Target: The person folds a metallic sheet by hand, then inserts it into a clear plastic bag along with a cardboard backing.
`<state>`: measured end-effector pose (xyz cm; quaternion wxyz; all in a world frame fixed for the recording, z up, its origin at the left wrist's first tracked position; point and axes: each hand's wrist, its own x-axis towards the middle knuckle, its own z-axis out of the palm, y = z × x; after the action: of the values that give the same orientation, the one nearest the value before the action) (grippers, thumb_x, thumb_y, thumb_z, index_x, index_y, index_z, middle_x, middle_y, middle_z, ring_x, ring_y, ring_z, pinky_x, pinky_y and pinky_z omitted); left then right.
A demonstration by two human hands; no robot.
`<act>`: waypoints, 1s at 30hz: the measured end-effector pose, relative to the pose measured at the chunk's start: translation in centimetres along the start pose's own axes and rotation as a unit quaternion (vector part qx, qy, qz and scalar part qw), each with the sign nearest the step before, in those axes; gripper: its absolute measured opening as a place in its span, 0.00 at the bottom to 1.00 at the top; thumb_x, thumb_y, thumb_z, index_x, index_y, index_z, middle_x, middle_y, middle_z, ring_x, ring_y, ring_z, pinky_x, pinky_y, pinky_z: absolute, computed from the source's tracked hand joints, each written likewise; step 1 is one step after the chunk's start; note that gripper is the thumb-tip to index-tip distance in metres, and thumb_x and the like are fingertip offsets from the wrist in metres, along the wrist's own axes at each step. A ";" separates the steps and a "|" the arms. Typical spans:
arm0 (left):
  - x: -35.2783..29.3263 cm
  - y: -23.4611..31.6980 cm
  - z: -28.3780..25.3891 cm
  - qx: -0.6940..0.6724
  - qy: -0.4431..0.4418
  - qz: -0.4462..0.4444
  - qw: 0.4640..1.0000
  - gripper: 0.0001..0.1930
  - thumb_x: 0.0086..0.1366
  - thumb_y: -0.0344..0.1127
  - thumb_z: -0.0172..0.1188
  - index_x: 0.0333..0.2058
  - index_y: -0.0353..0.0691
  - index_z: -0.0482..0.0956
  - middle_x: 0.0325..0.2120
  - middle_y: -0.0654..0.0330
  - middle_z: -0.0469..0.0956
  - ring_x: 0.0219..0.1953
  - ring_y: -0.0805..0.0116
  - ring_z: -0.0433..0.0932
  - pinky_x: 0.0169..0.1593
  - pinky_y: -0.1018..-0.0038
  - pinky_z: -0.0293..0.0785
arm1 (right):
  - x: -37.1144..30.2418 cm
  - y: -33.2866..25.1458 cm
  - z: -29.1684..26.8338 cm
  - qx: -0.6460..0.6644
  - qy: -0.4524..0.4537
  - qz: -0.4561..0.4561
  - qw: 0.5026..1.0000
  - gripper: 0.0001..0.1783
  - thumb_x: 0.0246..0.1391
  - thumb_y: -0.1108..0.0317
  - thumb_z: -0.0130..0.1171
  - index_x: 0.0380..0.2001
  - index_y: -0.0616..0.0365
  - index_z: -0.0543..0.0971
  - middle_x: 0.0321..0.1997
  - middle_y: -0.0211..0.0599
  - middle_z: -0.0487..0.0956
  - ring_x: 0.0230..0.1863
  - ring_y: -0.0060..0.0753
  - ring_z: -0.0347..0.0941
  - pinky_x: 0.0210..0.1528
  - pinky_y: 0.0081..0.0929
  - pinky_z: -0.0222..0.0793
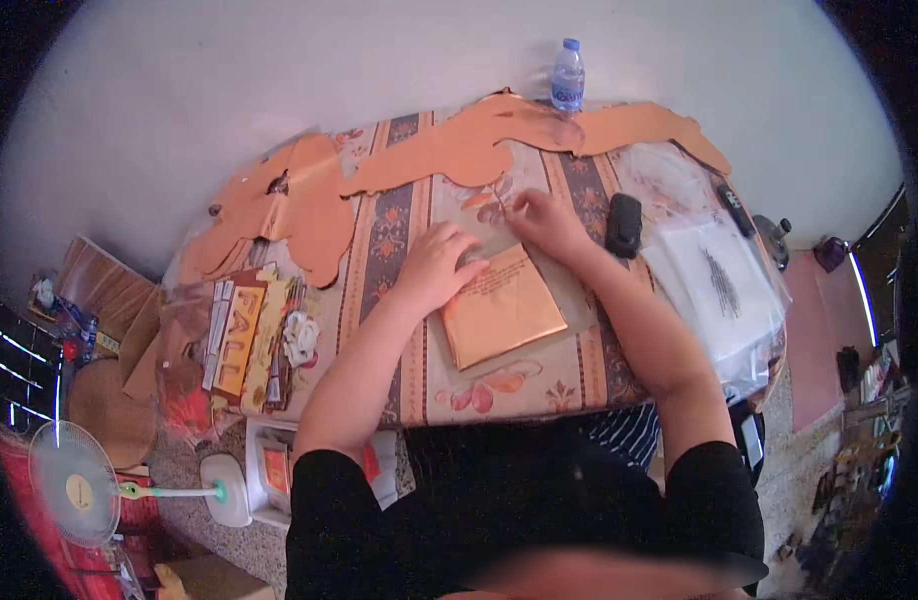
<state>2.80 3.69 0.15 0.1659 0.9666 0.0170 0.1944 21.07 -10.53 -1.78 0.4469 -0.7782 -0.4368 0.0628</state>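
Observation:
A flat, square, gold-coloured packet in clear plastic (506, 315), with small print near its upper edge, lies on the table in front of me. My left hand (439, 268) rests at its upper left corner, fingers loosely bent and apart, thumb over the plastic. Just beyond the packet's upper edge is my right hand (545, 226), thumb and fingers pinched together. Something thin and dark shows near those fingertips, too small to name. Large orange-gold cut-out sheets (429, 157) with curved outlines lie along the far side of the table, and another folded one (314, 205) lies at the left.
A water bottle (569, 76) stands at the far edge. To the right lie a black case (624, 225), clear plastic bags (714, 290) and a dark remote-like object (736, 209). Decorated card pieces (244, 340) are stacked at left. A fan (76, 484) stands beyond the table's left side.

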 end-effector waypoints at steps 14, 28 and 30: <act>0.3 0.7 -2.2 -0.050 0.030 -0.046 0.997 0.18 0.58 0.43 0.63 0.41 0.36 0.78 0.43 0.51 0.77 0.49 0.52 0.74 0.52 0.63 0.70 | -5.9 -8.0 -6.3 -0.180 -0.131 -0.220 0.950 0.19 0.49 0.63 0.62 0.44 0.59 0.74 0.42 0.45 0.76 0.44 0.47 0.75 0.45 0.40 0.71; -11.1 12.6 -0.2 0.024 -0.039 0.151 0.987 0.25 0.53 0.44 0.64 0.45 0.33 0.76 0.48 0.54 0.74 0.54 0.58 0.68 0.56 0.62 0.65 | -13.8 -6.6 -3.8 -0.170 -0.192 -0.254 0.933 0.10 0.46 0.66 0.61 0.30 0.57 0.73 0.29 0.40 0.75 0.31 0.48 0.75 0.32 0.41 0.71; -11.6 13.1 0.4 0.029 -0.025 0.131 0.991 0.26 0.53 0.44 0.64 0.46 0.33 0.76 0.49 0.54 0.74 0.54 0.59 0.68 0.56 0.62 0.64 | -13.7 -6.2 -3.4 -0.168 -0.187 -0.266 0.931 0.09 0.47 0.66 0.61 0.29 0.57 0.74 0.28 0.40 0.75 0.31 0.47 0.75 0.32 0.40 0.71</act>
<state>-8.14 -9.95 -0.14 0.1116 0.9695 -0.1086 0.1894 10.48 -21.44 0.91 0.2201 -0.6718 -0.7072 0.0116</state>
